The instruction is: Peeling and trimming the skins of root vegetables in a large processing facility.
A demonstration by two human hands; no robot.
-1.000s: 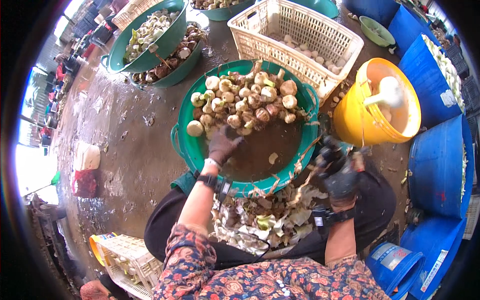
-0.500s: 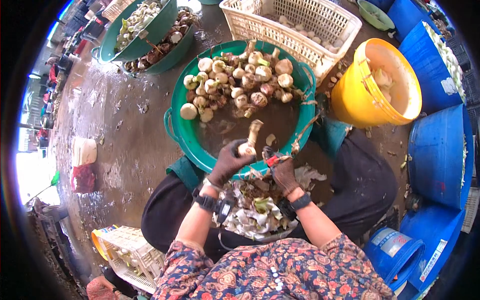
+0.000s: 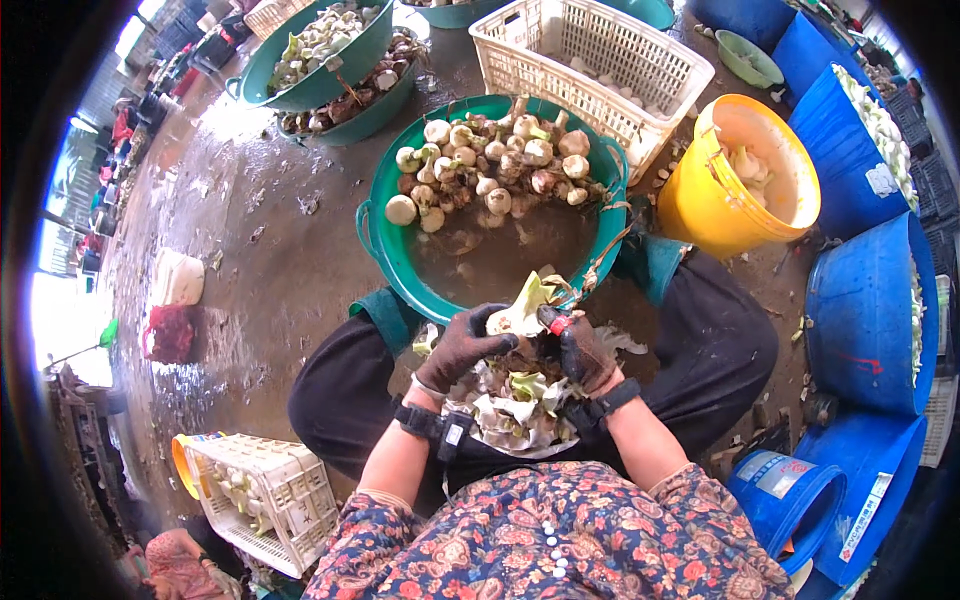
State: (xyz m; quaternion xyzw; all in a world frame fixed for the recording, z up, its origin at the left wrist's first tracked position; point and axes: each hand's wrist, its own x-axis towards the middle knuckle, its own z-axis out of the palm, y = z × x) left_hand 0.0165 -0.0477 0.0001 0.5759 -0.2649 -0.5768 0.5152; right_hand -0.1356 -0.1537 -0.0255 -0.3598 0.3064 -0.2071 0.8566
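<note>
Clasping a bulb [image 3: 518, 320], the left hand [image 3: 462, 348] curled its fingers around one side, above the peelings [image 3: 508, 408] and near the tub [image 3: 396, 252]. The right hand [image 3: 586, 352], folded round a red tool [image 3: 557, 324], was at the bulb's other side.

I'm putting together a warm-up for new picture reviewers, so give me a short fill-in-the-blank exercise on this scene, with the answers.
1. The left hand and right hand are covered by dark ____.
2. The small red object beside the leafy bulb is in the ____ hand.
3. The bucket nearest the round green tub is coloured ____.

Missing words: gloves; right; yellow.
</note>
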